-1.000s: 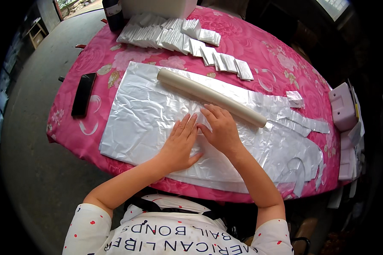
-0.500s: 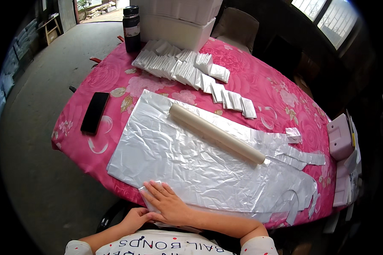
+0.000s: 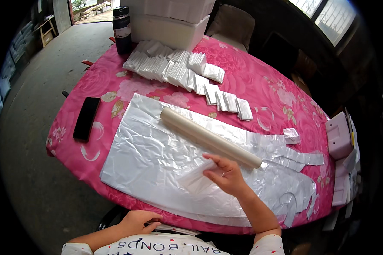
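Observation:
My right hand (image 3: 226, 174) pinches a small folded square of thin clear-white plastic (image 3: 196, 177) between thumb and fingers, raised above a sheet stack. The stack of thin silvery plastic sheets (image 3: 144, 148) lies creased across the table, with strap-like strips at its right end. Across it lies a pale cardboard-coloured roller tube (image 3: 208, 138), just beyond my right hand. My left hand (image 3: 141, 222) rests at the near table edge, thumb and fingers apart, with nothing visible in it. Beyond the stack, several folded plastic squares (image 3: 157, 63) stand in leaning rows.
A pink floral cloth (image 3: 157, 91) covers the table. A black phone (image 3: 87, 119) lies left; a dark bottle (image 3: 122, 32) and white foam boxes (image 3: 170, 32) stand at the back. One folded packet (image 3: 291, 136) and pink plastic holders (image 3: 339, 136) are right. A chair (image 3: 232, 25) stands behind.
My right hand has lifted from the near left edge of the sheets and moved right and forward, carrying the folded plastic square. My left hand stays near the edge, apart from the right.

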Available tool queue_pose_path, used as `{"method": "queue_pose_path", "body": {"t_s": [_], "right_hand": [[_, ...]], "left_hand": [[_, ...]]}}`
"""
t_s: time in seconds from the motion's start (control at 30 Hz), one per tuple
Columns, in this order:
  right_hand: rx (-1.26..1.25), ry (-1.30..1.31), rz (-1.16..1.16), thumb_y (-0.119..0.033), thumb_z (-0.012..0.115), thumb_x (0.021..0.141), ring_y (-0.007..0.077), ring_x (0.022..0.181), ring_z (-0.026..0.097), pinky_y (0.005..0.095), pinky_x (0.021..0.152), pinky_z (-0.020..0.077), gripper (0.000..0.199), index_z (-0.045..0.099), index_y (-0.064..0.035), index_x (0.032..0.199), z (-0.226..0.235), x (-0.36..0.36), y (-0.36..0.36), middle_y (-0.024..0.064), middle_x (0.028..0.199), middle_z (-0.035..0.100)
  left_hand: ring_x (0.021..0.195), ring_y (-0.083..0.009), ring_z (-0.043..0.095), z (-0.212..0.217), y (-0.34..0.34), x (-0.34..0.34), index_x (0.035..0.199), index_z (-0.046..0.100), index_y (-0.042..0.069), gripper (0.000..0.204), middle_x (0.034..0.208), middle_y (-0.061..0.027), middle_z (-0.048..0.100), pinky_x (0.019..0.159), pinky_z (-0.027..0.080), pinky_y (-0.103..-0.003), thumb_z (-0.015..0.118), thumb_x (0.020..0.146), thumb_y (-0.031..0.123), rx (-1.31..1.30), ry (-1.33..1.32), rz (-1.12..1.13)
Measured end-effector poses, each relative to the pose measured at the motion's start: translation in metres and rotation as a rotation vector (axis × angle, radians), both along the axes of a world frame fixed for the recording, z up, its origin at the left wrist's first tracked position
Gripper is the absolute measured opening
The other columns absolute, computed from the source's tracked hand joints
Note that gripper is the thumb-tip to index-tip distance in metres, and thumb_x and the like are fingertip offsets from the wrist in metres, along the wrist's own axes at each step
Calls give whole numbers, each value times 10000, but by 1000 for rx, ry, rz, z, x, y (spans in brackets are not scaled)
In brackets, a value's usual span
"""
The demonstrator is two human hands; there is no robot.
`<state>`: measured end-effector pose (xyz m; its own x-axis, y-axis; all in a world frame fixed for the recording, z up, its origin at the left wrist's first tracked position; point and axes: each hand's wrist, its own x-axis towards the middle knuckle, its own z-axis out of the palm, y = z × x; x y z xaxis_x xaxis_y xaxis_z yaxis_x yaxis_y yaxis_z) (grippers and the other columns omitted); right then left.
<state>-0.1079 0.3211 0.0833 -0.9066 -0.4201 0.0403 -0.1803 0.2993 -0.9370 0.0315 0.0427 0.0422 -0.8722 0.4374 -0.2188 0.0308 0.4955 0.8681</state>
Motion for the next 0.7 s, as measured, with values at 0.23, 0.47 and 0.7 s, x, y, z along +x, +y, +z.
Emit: {"method": "queue_pose_path", "body": {"t_s": [0.23,0.47,0.7], "right_hand": [[121,261,-789,-224,627,858,255,1140,499,336,964,384,547,434,54,1288,-8,-130,150,210,1231,519],[582,271,-319,-256,675,803,328,1135,476,382,954,388,515,524,4,1221,-29,-28,95,191,1164,552],[688,46,-217,-227,679,793,298,935,562,368,787,468,475,554,-27,1205,-10,58,52,133,959,589]], "left_hand": [[801,-239,657,-8,9,-4,1015,663,84,233,900,-108,670,710,530,-310,657,813,200,-22,91,-132],[751,-237,650,-10,15,-20,969,662,83,205,863,-74,673,652,534,-313,670,771,133,-13,420,-201],[1151,-347,470,9,76,-74,1210,517,41,491,1285,-182,460,941,419,-403,680,764,166,28,603,-237]]}}
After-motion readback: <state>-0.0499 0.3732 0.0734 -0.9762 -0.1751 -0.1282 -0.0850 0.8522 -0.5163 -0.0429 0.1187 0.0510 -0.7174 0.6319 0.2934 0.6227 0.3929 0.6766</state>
